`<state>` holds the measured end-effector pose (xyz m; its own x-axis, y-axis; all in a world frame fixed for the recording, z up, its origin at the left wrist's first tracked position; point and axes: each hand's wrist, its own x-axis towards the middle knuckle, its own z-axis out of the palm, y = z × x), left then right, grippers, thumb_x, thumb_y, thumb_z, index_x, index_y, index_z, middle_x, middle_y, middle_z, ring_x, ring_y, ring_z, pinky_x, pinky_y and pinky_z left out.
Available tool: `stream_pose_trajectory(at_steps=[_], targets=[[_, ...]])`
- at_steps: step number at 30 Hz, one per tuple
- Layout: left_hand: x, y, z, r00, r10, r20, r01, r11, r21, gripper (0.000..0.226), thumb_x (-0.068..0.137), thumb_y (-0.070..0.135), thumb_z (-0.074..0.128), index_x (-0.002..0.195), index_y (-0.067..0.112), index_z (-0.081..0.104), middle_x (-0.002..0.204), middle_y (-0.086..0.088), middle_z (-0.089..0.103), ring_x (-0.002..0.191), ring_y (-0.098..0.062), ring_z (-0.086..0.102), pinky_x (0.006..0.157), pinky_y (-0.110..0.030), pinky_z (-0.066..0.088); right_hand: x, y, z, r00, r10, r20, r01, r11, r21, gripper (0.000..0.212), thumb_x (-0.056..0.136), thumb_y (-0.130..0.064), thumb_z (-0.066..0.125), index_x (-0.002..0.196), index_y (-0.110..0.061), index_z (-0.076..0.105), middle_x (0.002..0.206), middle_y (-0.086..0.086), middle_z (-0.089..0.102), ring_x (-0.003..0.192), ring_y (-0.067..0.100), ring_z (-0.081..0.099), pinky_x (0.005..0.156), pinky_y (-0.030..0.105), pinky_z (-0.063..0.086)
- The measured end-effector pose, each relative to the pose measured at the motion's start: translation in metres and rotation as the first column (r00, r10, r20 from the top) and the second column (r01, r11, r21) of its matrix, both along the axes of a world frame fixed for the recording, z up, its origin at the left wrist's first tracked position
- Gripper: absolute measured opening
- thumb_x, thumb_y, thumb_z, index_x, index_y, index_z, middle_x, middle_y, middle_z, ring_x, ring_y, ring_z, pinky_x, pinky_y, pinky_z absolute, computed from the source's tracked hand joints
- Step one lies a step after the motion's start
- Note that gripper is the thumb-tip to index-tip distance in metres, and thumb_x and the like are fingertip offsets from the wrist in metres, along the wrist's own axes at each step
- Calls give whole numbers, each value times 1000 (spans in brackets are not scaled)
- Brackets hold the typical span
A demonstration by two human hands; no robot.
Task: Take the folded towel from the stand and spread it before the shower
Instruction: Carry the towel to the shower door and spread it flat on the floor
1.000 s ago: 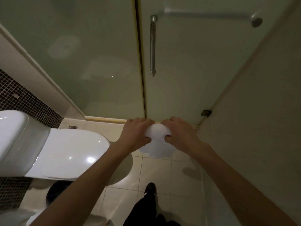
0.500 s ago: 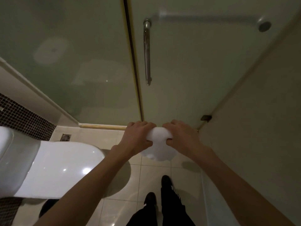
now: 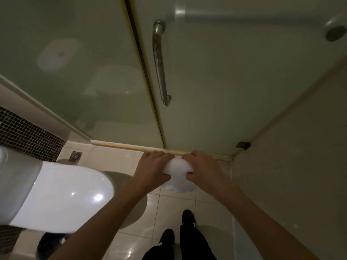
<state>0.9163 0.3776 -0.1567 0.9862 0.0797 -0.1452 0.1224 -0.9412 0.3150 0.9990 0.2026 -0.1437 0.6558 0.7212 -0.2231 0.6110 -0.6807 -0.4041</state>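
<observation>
A white folded towel (image 3: pixel 178 177) hangs bunched between both hands, above the floor tiles just in front of the shower's frosted glass door (image 3: pixel 216 81). My left hand (image 3: pixel 152 169) grips its left end and my right hand (image 3: pixel 203 170) grips its right end, knuckles up. The lower part of the towel droops in soft folds below the hands. The stand is out of view.
A white toilet (image 3: pixel 56 196) stands at the left, its lid down. The door's metal handle (image 3: pixel 159 62) rises above the hands. A plain wall (image 3: pixel 300 166) closes the right side. A floor drain (image 3: pixel 75 156) lies near the shower threshold (image 3: pixel 131 147). My dark shoes (image 3: pixel 187 216) stand on the tiles.
I have stepped closer to the shower door; both feet now show below. The hands keep the same grip on the towel, which stays bunched.
</observation>
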Motion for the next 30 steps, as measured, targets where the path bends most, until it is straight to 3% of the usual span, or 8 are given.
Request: stream_pose_trajectory(at_steps=[12,21,30], targets=[[9,17,-45,997,70,14,-69,995,-66,57,60,24,73,115,21,63,106,0,66,96,-26,58,85,-36,37,23,26,-49,998,59,-35,-61,997,-41,52,79,-29,61,130,-26,50,121,3,52,109,22,46,78,28,32],[16,47,-98,991,-36,129,43,998,-49,60,49,22,84,105,16,67,99,-4,70,86,-29,65,75,-40,47,21,50,-96,1000,-15,-27,15,1000,5,51,79,-26,62,129,-22,53,121,3,56,108,22,48,87,32,33],[37,79,-199,986,-162,-31,161,987,-26,68,63,39,68,127,20,55,119,-3,64,103,-27,58,86,-36,40,28,64,-186,998,-39,-48,38,999,-20,50,79,-22,60,129,-22,53,121,2,56,107,22,47,85,33,37]])
